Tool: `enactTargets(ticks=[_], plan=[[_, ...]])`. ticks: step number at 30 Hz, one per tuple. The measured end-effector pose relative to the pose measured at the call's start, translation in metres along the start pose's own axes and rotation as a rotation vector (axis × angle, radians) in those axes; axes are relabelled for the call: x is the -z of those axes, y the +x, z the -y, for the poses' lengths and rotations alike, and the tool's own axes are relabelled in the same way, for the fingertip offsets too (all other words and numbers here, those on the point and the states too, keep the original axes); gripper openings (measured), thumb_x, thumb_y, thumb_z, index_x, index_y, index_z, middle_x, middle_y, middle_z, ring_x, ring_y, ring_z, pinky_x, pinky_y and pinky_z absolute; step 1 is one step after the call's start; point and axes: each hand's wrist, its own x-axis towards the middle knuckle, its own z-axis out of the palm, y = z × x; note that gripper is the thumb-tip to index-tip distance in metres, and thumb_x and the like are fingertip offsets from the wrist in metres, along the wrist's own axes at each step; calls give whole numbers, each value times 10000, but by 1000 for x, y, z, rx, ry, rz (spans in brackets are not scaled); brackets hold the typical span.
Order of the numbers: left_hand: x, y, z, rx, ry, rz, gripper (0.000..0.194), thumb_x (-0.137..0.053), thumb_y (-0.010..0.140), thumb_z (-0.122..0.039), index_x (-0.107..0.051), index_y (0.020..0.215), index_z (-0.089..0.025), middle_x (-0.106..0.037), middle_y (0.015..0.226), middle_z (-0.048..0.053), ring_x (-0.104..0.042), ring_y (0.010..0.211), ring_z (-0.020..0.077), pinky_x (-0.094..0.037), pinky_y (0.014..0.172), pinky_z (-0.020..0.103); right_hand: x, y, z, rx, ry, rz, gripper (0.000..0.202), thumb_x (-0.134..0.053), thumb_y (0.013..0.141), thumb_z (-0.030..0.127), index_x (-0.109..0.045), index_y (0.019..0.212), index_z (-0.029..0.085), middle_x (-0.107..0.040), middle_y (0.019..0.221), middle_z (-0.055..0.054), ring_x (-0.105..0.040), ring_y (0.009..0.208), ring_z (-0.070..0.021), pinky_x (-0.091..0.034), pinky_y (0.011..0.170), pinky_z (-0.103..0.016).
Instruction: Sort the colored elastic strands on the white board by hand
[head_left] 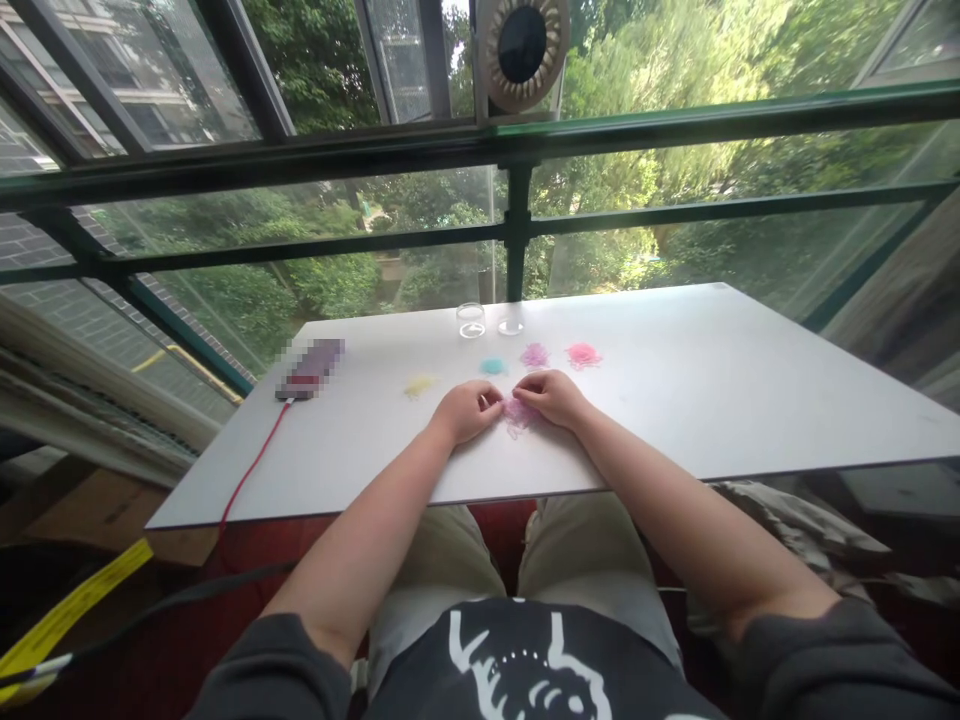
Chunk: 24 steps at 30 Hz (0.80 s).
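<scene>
A loose pile of pink-purple strands or small bands (pixel 517 418) lies on the white table (pixel 660 420) between my hands. My left hand (pixel 471 410) rests at the pile's left side, fingers curled with thumb and fingertips together. At its upper right edge my right hand (pixel 553 398) bends over the pile in a pinch. Anything between the fingertips is too small to make out. Beyond the hands are a teal pile (pixel 493 367), a purple pile (pixel 535 354) and a bright pink pile (pixel 583 354). Farther left sits a pale yellow pile (pixel 420 385).
Two clear round containers or parts, a taller one (pixel 471 322) and a flat one (pixel 511 326), stand near the table's back edge. A blurred phone-like device (pixel 311 369) with a red cable (pixel 255 462) lies at the left. Green railing (pixel 517 215) runs behind.
</scene>
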Motion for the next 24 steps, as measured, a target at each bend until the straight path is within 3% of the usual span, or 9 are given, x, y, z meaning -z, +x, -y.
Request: enactTargets(ticks=[6,16,20,24], plan=[[2,1,4,26,-80,-9,227,-497,760,-282,-658,880,-177,-662,796,16,-547,636,111,-444,630,221,1,-1,-1,-42,116,11,231,-538,746,311,-684,787,138,-672,650,-44,-581,598,-142,-429,593,-241],[0,-1,9,81,-214,-22,287,-478,731,-194,-651,960,-184,-679,845,18,-582,667,113,-462,662,219,-1,-1,-3,-20,124,29,245,-527,747,305,-687,833,140,-668,660,-45,-575,601,-142,-427,574,-239],[0,-1,8,95,-229,-19,292,-521,698,-214,-649,957,-174,-674,848,24,-566,628,113,-474,682,245,0,-2,-3,1,62,16,257,-569,709,326,-686,843,140,-610,592,-18,-502,535,-117,-373,514,-229],[3,1,8,99,-321,14,346,-410,698,-161,-661,935,-149,-665,864,35,-581,768,147,-471,766,269,5,-3,-2,28,95,23,325,-605,680,383,-667,885,139,-577,611,-5,-447,520,-96,-348,502,-222]])
